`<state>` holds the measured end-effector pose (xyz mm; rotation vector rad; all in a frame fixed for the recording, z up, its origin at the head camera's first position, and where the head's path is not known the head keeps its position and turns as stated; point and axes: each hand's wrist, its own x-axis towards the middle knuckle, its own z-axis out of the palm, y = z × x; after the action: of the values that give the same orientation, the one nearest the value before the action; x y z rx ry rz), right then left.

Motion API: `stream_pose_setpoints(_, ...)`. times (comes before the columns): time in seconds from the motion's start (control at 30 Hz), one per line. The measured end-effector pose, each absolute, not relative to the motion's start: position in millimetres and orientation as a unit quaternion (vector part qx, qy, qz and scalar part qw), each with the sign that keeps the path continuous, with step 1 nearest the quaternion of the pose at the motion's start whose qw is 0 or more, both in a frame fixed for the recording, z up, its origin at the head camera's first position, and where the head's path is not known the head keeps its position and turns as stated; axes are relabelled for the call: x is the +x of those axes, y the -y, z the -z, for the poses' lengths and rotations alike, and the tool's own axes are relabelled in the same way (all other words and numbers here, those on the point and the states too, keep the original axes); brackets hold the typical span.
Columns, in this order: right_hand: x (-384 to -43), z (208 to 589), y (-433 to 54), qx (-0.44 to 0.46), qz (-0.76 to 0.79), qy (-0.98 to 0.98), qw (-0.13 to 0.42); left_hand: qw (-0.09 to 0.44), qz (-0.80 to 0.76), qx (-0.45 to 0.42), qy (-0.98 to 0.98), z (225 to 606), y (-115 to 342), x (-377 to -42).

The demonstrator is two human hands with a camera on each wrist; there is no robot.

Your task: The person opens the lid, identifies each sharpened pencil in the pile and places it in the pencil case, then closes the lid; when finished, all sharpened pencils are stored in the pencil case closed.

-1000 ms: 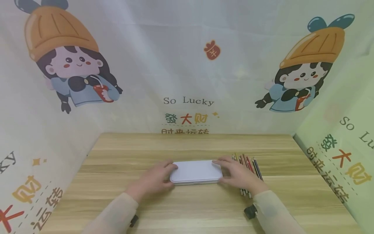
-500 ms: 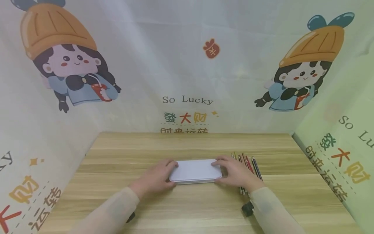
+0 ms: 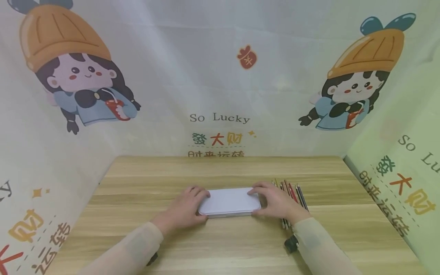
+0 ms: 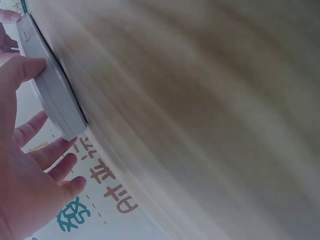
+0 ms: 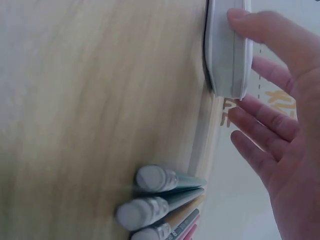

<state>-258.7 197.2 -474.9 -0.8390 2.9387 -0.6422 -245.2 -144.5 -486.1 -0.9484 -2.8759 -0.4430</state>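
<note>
A white, flat pencil case with rounded corners lies lid up and closed on the wooden table, a hand at each end. My left hand grips its left end; the left wrist view has the thumb on the case's front side and fingers reaching round the end. At the right end my right hand holds it the same way, thumb against the front side and forefinger over the top. A small catch shows on the front side. The far edge of the case is partly hidden by the fingers.
Several pencils with pale ends lie in a loose row right of the case, partly under my right forearm. Black wrist cameras hang under the sleeves. Printed cloth walls the table at the back and sides.
My right thumb has come in slightly along the front edge of the case, and both hands have settled from a slight blur. The case has stayed nearly in place.
</note>
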Motion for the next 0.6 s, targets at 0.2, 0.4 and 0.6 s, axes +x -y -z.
stream_pose_setpoints(0.2,-263.8,475.5,-197.3,-0.273,0.210,-0.939,0.001,0.033,0.162,-0.292,0.942,486.0,144.1,-243.7)
stream_pose_setpoints(0.4,-266.2,476.9,-198.5,-0.283,0.206,-0.937,-0.011,0.020,0.168,-0.281,0.945,484.8,141.7,-248.4)
stream_pose_setpoints(0.6,-266.8,476.0,-198.5,-0.285,0.207,-0.936,-0.010,0.009,0.173,-0.272,0.947,487.0,140.9,-254.5)
